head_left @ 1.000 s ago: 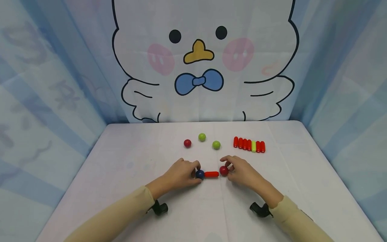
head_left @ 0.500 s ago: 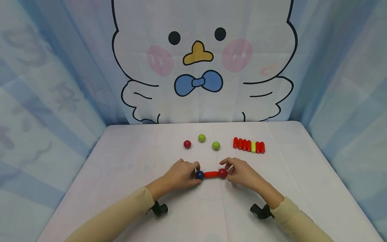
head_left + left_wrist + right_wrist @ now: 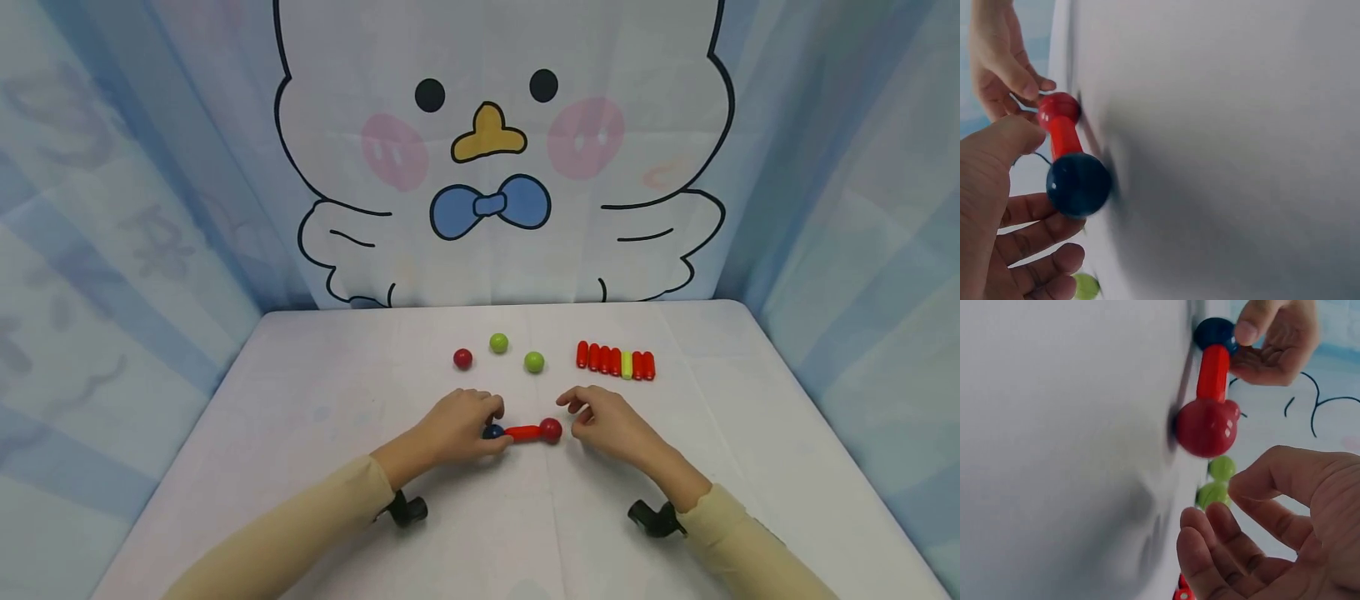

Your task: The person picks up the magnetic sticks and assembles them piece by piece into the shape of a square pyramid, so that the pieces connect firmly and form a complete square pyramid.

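A dark blue ball (image 3: 1079, 185), a red rod (image 3: 523, 433) and a red ball (image 3: 551, 430) lie joined in a line on the white table, rod in the middle. My left hand (image 3: 461, 427) is around the blue ball, partly covering it from above. In the left wrist view its thumb and fingers are spread loosely to one side of the ball; whether a fingertip touches it is hard to tell. My right hand (image 3: 611, 423) is just right of the red ball, apart from it, its fingers loosely bent and holding nothing.
Behind the hands lie another red ball (image 3: 462, 359) and two green balls (image 3: 498, 342). A row of several red rods (image 3: 594, 357) with one yellow-green rod (image 3: 627, 365) lies at the back right. A printed curtain (image 3: 487, 250) hangs behind the table.
The red ball has moved left against the rod's right end. My right hand has let go of it and drawn back right. My left hand has shifted slightly right over the blue ball, its fingers loosened.
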Tool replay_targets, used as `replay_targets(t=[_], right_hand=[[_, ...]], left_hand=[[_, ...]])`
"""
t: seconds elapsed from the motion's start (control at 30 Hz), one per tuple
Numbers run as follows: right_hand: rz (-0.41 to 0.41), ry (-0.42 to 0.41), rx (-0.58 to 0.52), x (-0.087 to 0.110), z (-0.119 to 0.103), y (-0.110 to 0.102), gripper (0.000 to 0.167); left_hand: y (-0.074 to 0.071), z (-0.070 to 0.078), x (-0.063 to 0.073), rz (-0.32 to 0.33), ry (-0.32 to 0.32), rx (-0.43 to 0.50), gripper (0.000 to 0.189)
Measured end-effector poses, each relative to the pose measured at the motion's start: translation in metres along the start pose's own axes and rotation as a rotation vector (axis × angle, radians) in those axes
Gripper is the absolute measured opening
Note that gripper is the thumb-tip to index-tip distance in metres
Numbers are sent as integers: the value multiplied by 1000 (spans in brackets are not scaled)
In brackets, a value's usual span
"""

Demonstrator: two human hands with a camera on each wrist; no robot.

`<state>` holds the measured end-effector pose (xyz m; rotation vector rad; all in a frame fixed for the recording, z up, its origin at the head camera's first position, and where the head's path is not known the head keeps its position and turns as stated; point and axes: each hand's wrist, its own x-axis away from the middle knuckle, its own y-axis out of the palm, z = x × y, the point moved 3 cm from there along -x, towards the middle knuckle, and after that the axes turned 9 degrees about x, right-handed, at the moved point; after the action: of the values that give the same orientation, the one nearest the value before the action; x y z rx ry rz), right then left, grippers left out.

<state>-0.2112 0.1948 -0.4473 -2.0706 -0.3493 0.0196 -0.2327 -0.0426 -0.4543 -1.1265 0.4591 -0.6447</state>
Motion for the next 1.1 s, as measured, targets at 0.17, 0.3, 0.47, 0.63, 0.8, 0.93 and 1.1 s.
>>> replay_targets(t=[0.17, 0.3, 0.47, 0.63, 0.8, 0.93, 1.1], right_hand=[[50, 40, 44, -2, 20, -6, 30], [82, 67, 81, -1, 40, -18, 29], [114, 136, 121, -2, 68, -41, 29], [135, 265, 115, -7, 91, -62, 34], [116, 365, 67, -21, 105, -74, 40], [79, 412, 47, -34, 109, -78, 46], [39, 440, 47, -43, 110, -80, 50]], left_hand=[[4, 11, -12, -4, 26, 66, 28], [6, 20, -21, -34, 48, 126, 27], [6, 26, -30, -72, 32, 142, 23], [5, 30, -38, -116, -45, 132, 22], [4, 34, -44, -178, -107, 167, 22], [5, 37, -48, -227, -134, 183, 28], [8, 40, -51, -255, -139, 215, 35]])
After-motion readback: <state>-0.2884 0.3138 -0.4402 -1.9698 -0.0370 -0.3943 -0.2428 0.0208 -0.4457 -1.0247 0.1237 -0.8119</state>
